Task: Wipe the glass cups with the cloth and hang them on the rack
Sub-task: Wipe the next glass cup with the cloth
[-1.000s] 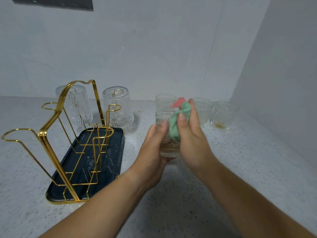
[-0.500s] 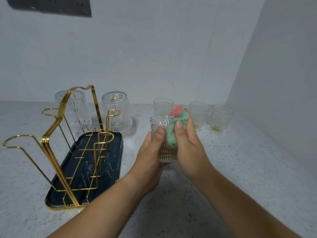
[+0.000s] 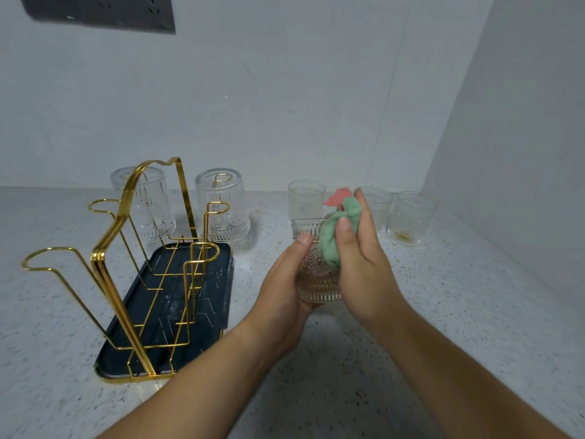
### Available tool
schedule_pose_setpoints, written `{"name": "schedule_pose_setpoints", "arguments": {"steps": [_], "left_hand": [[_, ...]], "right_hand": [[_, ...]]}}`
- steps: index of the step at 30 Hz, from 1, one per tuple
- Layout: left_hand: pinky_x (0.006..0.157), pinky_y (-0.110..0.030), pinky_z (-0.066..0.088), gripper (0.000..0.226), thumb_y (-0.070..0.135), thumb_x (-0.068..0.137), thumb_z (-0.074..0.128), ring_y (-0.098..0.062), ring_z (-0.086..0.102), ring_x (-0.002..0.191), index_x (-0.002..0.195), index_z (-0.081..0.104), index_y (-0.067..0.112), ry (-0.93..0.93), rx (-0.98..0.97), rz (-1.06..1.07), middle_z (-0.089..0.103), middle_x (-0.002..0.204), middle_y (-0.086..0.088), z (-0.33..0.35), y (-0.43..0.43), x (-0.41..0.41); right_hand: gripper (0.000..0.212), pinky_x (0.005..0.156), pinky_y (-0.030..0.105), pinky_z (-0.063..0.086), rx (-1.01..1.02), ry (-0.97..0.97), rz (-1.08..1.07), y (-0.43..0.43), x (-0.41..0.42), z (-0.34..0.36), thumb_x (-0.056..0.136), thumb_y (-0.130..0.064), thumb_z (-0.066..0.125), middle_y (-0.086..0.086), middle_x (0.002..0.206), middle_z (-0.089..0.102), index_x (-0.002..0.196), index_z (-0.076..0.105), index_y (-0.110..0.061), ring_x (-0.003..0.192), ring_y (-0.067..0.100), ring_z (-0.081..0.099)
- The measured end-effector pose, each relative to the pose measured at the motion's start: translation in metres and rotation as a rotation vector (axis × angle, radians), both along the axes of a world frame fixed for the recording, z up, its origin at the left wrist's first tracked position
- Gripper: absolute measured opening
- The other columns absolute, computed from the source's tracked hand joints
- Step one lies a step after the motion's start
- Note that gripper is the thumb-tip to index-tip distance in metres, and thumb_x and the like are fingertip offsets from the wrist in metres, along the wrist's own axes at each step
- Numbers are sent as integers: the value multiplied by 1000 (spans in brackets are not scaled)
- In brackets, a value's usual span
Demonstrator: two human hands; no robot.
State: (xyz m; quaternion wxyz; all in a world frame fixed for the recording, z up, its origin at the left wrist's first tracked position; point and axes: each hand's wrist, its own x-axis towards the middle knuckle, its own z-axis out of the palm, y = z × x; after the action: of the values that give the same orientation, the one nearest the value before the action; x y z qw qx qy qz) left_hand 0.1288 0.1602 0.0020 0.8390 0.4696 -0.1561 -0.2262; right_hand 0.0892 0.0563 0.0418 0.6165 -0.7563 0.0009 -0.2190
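My left hand point(image 3: 285, 289) grips a patterned glass cup point(image 3: 316, 280) upright above the counter. My right hand point(image 3: 364, 264) presses a bunched green and pink cloth point(image 3: 337, 236) against the cup's side and rim. A gold wire rack point(image 3: 126, 248) stands on a dark tray point(image 3: 209, 299) to the left. Two cups hang upside down on its far prongs, one at the left point(image 3: 148, 207) and one at the right point(image 3: 221, 207). Three more cups stand upright by the back wall: one point(image 3: 305, 201) behind my hands, one point(image 3: 378, 207) partly hidden by my right hand, and one point(image 3: 411, 220) at the far right.
The speckled white counter point(image 3: 459, 312) meets a back wall and a side wall at the right, forming a corner behind the cups. A dark socket panel point(image 3: 98, 11) is on the wall at the upper left.
The held cup and both hands have sunk a little lower toward me, and the cloth has slid around the cup's side. The view has tilted slightly.
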Motion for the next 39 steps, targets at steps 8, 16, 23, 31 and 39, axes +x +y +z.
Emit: {"name": "schedule_pose_setpoints", "arguments": {"steps": [8,16,23,31,39], "left_hand": [[100,-56,57,78,58,79,75,-33,75,111,135,45,13,2,48,110,78,113,-9,0,6,-2],[109,-69,45,69,54,94,60,-46,62,128,136,44,2,22,65,103,67,132,-25,14,-3,-20],[112,-51,48,81,70,89,60,-34,67,126,141,59,8,25,107,42,70,134,-19,28,10,-30],[95,-49,61,74,60,81,69,-34,73,115,138,57,14,-42,79,89,75,125,-15,38,10,-56],[95,-58,59,93,62,69,82,-33,77,103,133,42,7,34,112,158,80,105,-9,47,26,-53]], "right_hand": [[69,122,41,35,-62,22,71,11,-16,-38,96,-58,38,-12,164,31,156,3,-54,147,5,37],[58,105,6,39,3,57,1,-6,-17,-3,107,-44,32,-13,163,31,160,8,-42,143,2,39],[63,111,0,25,-33,94,91,17,-57,-11,95,-53,32,-24,164,19,146,-5,-60,144,-16,25],[36,84,0,46,128,20,111,8,-49,27,107,-36,31,-30,121,66,139,44,-49,107,-17,62],[45,93,-2,40,128,45,198,24,-69,14,104,-29,35,-49,121,53,144,24,-47,115,-29,49]]}}
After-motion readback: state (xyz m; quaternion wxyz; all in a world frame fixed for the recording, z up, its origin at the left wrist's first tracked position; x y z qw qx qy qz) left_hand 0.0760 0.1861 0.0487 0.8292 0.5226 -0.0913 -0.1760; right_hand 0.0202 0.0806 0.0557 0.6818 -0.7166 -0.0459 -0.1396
